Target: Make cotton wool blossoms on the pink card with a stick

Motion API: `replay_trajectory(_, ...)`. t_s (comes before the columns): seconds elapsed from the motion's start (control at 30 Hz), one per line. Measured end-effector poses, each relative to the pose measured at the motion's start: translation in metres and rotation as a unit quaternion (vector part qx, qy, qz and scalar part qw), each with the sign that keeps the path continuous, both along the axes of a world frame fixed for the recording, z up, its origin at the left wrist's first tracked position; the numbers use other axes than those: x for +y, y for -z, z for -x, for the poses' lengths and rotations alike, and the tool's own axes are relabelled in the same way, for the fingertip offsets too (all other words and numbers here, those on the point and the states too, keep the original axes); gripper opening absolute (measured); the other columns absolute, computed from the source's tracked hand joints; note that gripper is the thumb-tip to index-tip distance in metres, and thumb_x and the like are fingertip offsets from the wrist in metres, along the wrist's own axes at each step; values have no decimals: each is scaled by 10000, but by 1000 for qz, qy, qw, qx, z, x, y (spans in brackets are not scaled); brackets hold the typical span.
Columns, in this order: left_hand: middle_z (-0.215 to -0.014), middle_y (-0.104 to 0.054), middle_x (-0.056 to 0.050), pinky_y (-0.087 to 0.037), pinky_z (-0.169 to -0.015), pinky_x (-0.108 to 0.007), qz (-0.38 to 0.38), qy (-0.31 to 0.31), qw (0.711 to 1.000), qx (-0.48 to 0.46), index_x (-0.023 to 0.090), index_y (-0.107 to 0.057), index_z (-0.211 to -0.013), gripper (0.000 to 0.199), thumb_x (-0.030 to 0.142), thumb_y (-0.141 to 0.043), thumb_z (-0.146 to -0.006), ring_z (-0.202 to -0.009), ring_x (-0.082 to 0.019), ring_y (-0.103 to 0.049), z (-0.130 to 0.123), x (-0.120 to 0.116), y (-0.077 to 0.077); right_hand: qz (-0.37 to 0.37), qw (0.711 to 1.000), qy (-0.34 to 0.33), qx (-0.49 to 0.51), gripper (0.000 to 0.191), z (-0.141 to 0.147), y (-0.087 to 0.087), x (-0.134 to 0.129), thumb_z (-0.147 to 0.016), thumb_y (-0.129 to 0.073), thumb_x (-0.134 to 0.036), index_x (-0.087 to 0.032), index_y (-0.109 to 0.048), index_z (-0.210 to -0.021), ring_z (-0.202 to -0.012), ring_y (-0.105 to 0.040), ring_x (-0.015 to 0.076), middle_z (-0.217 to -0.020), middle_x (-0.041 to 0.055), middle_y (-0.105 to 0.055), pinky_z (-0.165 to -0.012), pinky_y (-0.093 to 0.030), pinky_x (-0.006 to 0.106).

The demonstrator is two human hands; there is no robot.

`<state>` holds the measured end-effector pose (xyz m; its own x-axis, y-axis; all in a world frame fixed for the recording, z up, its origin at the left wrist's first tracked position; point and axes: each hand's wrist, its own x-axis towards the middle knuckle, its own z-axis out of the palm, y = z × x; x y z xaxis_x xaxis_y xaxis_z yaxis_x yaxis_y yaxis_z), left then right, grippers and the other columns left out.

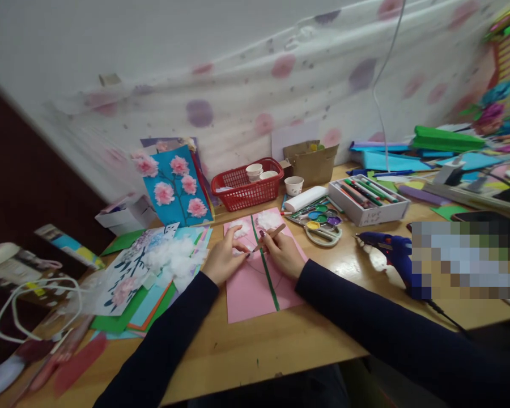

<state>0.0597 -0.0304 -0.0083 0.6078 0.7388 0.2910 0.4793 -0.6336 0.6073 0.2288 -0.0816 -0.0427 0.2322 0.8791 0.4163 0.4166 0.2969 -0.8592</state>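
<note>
Right hand (283, 250) gripped a pen (276, 231) over pink paper (247, 300), left hand (224, 256) lay half-open at left, white fluff (269, 219) lay beyond

Shows smooth wood with a slight gloss on the tabletop (255, 351), matt pink paper (243, 294) at centre, and rough, fluffy cotton-like wadding (174, 255) to the left. Shows red lattice plastic on the far basket (255, 195), matt brown cardboard on the far box (308, 169), smooth blue plastic on the glue gun (393, 248) at right. Adds matt dark cloth on the near sleeves (340, 300) and thin, creased, plastic-looking sheeting (242, 105) across the far side.
</note>
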Motion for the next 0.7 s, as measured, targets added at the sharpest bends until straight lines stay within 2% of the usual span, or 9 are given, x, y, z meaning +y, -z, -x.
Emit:
replay_trajectory(0.17,-824,-695,1,-415,-893,-327,-14,-1,1000,17,178,-334,-1305,644,155,-594,-717,-877,-183,-648,-2,8,7,3,1000,10,-3,334,1,-2,-1,-905,-379,-359,-169,-568,-707,-523,-518,127,-580,8,-571,-535,-368,236)
replay_trajectory(0.3,-822,-694,2,-421,-885,-327,-22,2,999,27,182,-339,-1305,638,152,-590,-719,-878,-185,-651,-3,9,6,-15,1000,20,15,352,1,-1,-2,-906,-368,-361,-169,-565,-687,-520,-512,122,-559,-5,-545,-543,-369,235)
replay_trajectory(0.5,-819,-695,-6,-428,-876,-327,-26,3,999,34,166,-348,-1302,636,143,-591,-714,-868,-192,-657,-5,6,2,-24,1000,-5,2,346,3,-1,-4,-900,-375,-352,-179,-524,-640,-504,-495,120,-549,-5,-533,-531,-363,237)
replay_trajectory(0.7,-824,-700,-9,-434,-865,-322,-40,14,999,32,168,-370,-1288,623,134,-599,-710,-866,-195,-658,-7,7,4,-30,999,-15,-36,308,3,-1,-4,-897,-385,-291,-193,-463,-615,-517,-494,119,-566,-3,-545,-538,-355,233)
